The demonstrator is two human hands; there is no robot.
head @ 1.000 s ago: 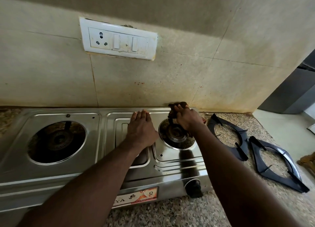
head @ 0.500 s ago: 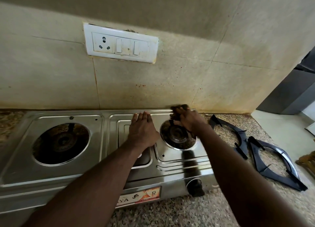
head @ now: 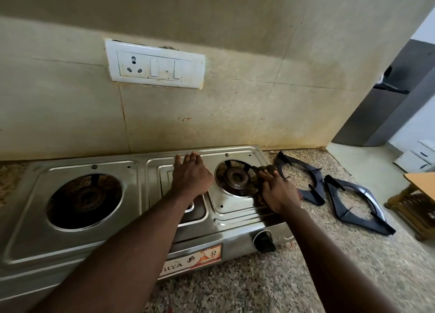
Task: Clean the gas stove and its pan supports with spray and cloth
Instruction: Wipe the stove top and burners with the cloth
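A two-burner steel gas stove (head: pixel 235 221) sits on a speckled granite counter against the tiled wall, both burners bare. My left hand (head: pixel 190 176) lies flat on the stove's middle panel, fingers straight. My right hand (head: pixel 279 195) presses a brown cloth (head: pixel 267 167) onto the steel at the right rim of the right burner (head: pixel 236 177); cloth shows past my fingertips and under my palm. Two black pan supports lie on the counter right of the stove, one near (head: pixel 297 163) and one farther out (head: pixel 367 224). No spray bottle is in view.
The left burner (head: pixel 84 199) is dark and grimy. A black knob (head: pixel 264 241) sticks out of the stove front. A white switchboard (head: pixel 155 64) hangs on the stained wall. Beyond the counter's right edge stand a wooden stool (head: pixel 414 202) and a grey fridge (head: pixel 381 115).
My right hand has drawn the cloth from behind the right burner round to its right side, toward me. The left hand stays planted on the middle panel.
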